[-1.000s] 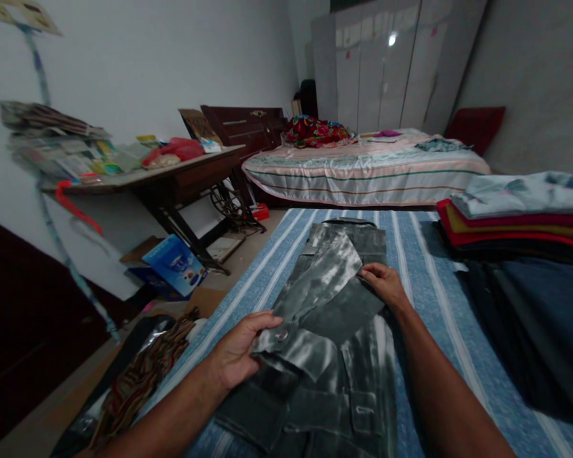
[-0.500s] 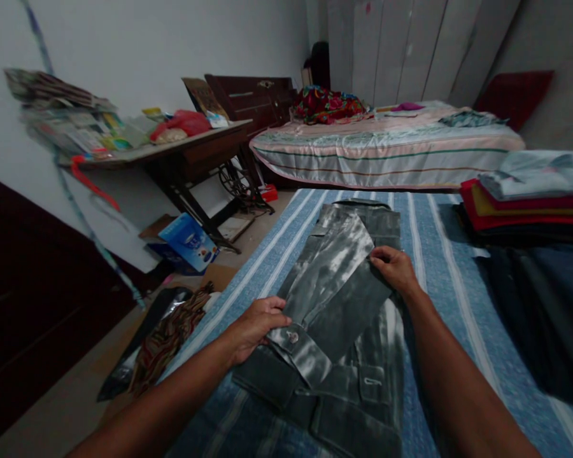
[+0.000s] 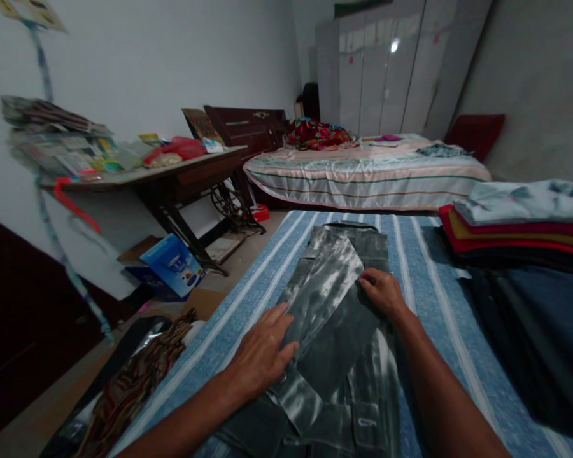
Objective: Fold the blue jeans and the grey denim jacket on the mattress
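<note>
A grey mottled jacket lies on the blue striped bed sheet, with a sleeve folded diagonally across its body. My left hand rests on the left side of the sleeve near its cuff, fingers stretched out and apart. At the sleeve's right edge, my right hand is closed in a pinch on the cloth. A buttonhole tab shows at the jacket's near end. The button on the cuff is hidden under my left hand.
Folded clothes are stacked on the right, with dark trousers nearer to me. On the left stand a cluttered sewing machine table and a blue box. Another bed stands beyond.
My left hand has let go of the cuff and spread out flat on the sleeve. My right hand keeps its pinch on the sleeve edge. The view has tilted up.
</note>
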A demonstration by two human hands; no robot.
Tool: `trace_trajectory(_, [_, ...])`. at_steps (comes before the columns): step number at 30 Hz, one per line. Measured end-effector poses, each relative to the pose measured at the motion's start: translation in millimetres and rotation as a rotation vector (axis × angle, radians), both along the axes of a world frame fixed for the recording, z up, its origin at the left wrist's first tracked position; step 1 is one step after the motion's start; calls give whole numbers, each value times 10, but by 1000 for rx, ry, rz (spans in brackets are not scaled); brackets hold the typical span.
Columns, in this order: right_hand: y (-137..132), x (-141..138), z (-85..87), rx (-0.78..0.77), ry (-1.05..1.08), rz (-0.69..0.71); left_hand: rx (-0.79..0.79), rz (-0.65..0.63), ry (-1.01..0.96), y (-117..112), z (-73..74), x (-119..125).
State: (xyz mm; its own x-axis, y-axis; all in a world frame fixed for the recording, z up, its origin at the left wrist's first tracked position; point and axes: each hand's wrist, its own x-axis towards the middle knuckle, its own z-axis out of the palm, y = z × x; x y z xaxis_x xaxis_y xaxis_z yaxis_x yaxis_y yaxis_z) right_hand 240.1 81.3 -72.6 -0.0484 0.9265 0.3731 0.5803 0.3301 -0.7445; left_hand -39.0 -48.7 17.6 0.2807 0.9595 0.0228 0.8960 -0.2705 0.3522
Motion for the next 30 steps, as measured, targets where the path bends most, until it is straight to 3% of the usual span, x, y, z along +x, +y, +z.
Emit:
trace_trajectory(3, [-21, -151, 105, 44, -89, 6, -12, -151, 71, 169, -46, 237])
trace_trajectory(8, [-80, -448, 93, 65, -392, 85, -114, -106, 209, 431, -203, 565])
trace_trajectory(14, [-125, -546, -13, -114, -599, 69, -198, -118, 252, 469, -362, 564])
trace_trajectory(18, [-131, -552, -1, -115, -613, 58, -190, -116, 187, 529, -272, 548])
trace_trajectory(23, [-148, -558, 36, -124, -615, 56, 6, -105, 13, 834, -189, 634])
trace_trajectory(25, [-157, -555, 48, -134, -632, 63, 37, -136, -4, 974, -236, 696])
trace_trajectory(30, [-166, -547, 68, -134, -633, 70, -100, -120, 80, 1138, -496, 771])
